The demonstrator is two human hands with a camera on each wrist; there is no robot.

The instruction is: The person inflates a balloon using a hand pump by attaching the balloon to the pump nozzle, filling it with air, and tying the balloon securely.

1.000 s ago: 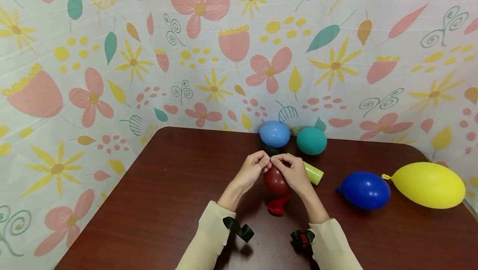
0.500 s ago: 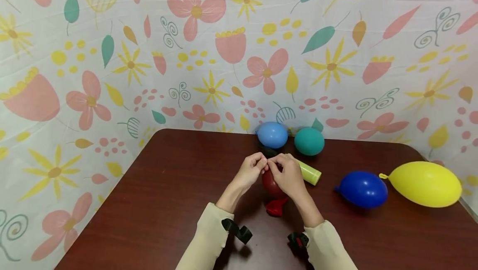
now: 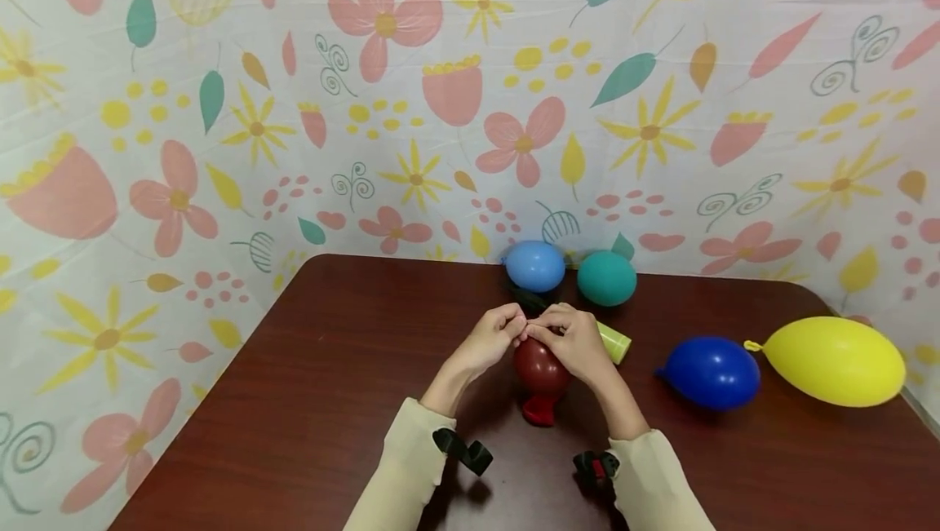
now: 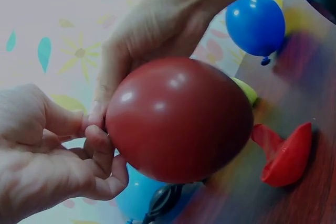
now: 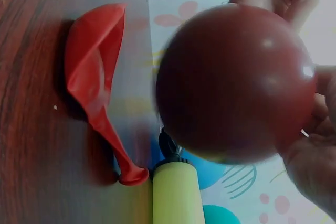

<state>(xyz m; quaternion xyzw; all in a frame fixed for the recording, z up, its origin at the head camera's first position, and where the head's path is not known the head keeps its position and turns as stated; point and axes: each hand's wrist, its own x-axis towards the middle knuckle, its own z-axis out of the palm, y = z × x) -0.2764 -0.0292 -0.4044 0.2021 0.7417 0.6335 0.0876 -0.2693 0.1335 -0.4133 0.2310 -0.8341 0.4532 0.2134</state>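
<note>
maroon balloon, both hands pinching; red balloon whole only in right wrist view

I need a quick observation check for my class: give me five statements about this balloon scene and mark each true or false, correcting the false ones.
1. The left-hand grip and right-hand grip meet at one end of the dark red balloon. True.
2. The dark red balloon is limp. False: it is inflated; the bright red balloon is the limp one.
3. In the head view, the light blue balloon is left of the teal balloon. True.
4. In that view, the teal balloon is farthest right. False: the yellow balloon is.
5. In that view, the dark blue balloon is left of the yellow balloon. True.
</note>
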